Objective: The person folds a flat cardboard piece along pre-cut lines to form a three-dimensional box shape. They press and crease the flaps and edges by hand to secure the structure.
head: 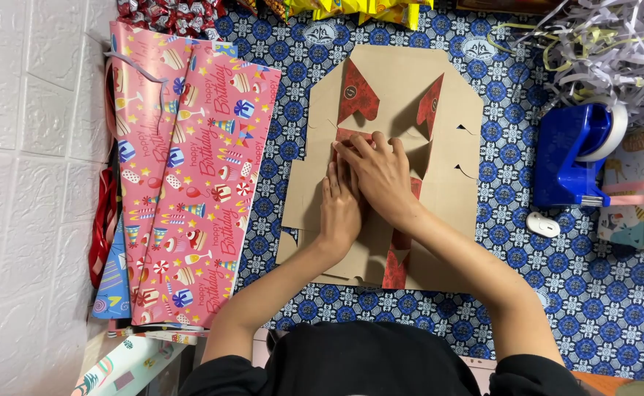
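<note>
Flat brown cardboard box blank (439, 147) on the table (600, 293), still mostly unfolded; one central flap is pressed down by left hand (340, 209) and right hand (380, 176), fingers flattened, nothing gripped.

Cardboard box blank (450, 154): plain brown, flaps red with dark pattern. Tablecloth (593, 293): blue, white and black medallion print. Gift wrap sheets (190, 183): pink, multicoloured cakes, candles, stars. Tape dispenser (567, 158): solid blue

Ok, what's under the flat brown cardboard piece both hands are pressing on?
The cardboard piece lies on a blue patterned cloth, which shows all round it. Anything beneath the cardboard or the two hands is covered.
</note>
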